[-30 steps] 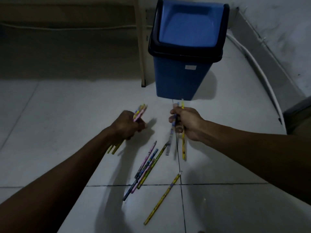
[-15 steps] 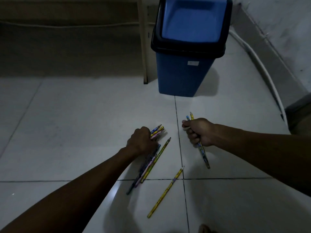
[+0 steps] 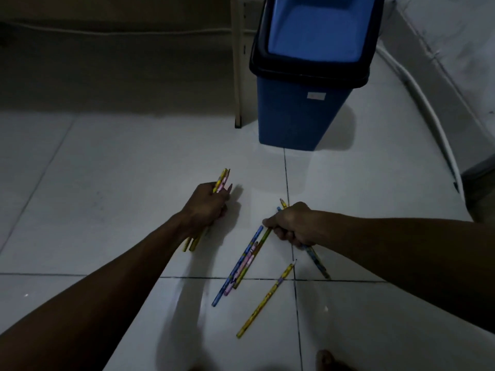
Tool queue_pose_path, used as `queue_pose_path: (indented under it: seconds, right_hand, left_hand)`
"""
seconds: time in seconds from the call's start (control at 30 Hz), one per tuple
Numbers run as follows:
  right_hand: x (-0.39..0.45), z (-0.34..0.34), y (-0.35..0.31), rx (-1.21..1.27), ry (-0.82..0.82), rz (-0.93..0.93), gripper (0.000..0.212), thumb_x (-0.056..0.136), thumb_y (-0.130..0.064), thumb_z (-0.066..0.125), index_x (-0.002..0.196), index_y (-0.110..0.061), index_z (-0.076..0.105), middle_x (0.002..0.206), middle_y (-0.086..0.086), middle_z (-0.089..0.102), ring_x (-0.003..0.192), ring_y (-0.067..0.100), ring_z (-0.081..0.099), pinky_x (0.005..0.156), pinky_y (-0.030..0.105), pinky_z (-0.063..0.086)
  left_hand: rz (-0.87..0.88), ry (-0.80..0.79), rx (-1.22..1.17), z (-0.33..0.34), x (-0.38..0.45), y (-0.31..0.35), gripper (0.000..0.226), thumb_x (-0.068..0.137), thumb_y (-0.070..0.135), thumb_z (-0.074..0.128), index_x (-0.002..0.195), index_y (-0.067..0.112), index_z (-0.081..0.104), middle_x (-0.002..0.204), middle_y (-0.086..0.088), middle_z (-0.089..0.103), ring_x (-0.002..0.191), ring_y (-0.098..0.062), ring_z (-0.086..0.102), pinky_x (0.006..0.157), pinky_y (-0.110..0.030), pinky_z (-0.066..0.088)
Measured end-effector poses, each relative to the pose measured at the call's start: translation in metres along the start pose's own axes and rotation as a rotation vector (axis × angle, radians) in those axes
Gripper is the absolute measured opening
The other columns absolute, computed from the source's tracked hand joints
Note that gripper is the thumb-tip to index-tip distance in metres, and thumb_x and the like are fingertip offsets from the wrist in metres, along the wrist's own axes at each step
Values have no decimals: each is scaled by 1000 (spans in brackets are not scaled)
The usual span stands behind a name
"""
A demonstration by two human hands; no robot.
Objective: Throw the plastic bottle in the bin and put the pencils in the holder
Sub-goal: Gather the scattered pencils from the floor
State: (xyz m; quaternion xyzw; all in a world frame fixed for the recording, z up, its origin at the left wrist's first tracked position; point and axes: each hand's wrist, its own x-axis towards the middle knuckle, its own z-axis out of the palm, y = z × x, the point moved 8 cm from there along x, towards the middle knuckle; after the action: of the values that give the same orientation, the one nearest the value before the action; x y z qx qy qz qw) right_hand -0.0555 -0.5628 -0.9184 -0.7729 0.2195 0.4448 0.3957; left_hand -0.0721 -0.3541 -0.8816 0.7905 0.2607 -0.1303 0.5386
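My left hand (image 3: 207, 204) is shut on a bundle of pencils (image 3: 221, 180) whose tips stick out above the fist and whose ends show below the wrist. My right hand (image 3: 292, 223) grips a couple of pencils (image 3: 317, 261) and its fingers touch the top of a cluster of loose pencils (image 3: 242, 263) lying on the white tiled floor. A single yellow pencil (image 3: 266, 298) lies apart, lower right of the cluster. The blue bin (image 3: 300, 116) with a black rim and swing lid stands beyond my hands. No bottle or holder is in view.
A wooden furniture leg (image 3: 237, 76) stands left of the bin. A white pipe (image 3: 428, 108) runs along the wall on the right. A toe (image 3: 325, 360) shows at the bottom edge. The floor (image 3: 107, 183) is dimly lit.
My left hand lifted off the loose cluster and moved up and left with its bundle. My right hand came down to the top of the cluster.
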Motion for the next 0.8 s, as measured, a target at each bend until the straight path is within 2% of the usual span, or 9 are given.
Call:
queue_pose_path:
  seconds: [0.13,0.23,0.37,0.53,0.63,0.7,0.8]
  right_hand:
    - [-1,2,-3,67,70,-22,29,81,-7,77,69,-2,52,61,11,51,13,6,33,27,7,28]
    - [-2,1,-4,80,67,-18,19,82,1,74,87,2,55,66,14,52,13,6,34,26,8,29]
    - [1,-2,-7,-52,67,-40,18,86,-4,67,100,4,60,65,16,58,14,9,36,29,8,30]
    - [-8,-15,-16,-257,108,-222,25,86,-13,53,86,9,64,68,20,72,30,14,43,32,15,36]
    - [-19,-23,-15,-187,120,-287,21,86,-16,48,75,0,56,74,23,73,31,15,43,36,15,34]
    - [-22,-29,-12,-127,131,-326,20,85,-16,47,71,-4,52,77,26,71,32,17,43,38,15,32]
    - [-20,-35,2,20,159,-333,22,87,-16,48,69,-6,52,61,21,62,30,19,44,38,18,31]
  left_hand:
    - [-66,31,-71,-8,-8,-11,21,94,22,52,95,5,63,62,-8,56,44,-18,54,41,-23,37]
    - [-96,7,-126,-6,-12,-16,21,96,20,49,97,1,59,65,-9,57,39,-16,55,39,-21,37]
    - [-99,-47,-188,1,-14,-17,17,97,16,45,96,1,53,65,-10,54,43,-19,48,40,-22,38]
    - [-94,-111,-171,18,-21,-11,16,97,20,50,86,7,49,64,-10,47,42,-18,39,38,-20,32]
    - [-51,-180,-164,32,-30,-6,27,92,29,62,78,10,48,57,-8,42,39,-16,34,36,-20,28]
    - [-18,-226,-120,43,-38,-6,27,88,27,68,77,9,51,55,-7,39,37,-15,33,36,-19,26]
    - [53,-238,21,56,-50,-11,28,85,24,72,71,5,55,57,-9,43,40,-13,38,39,-20,30]
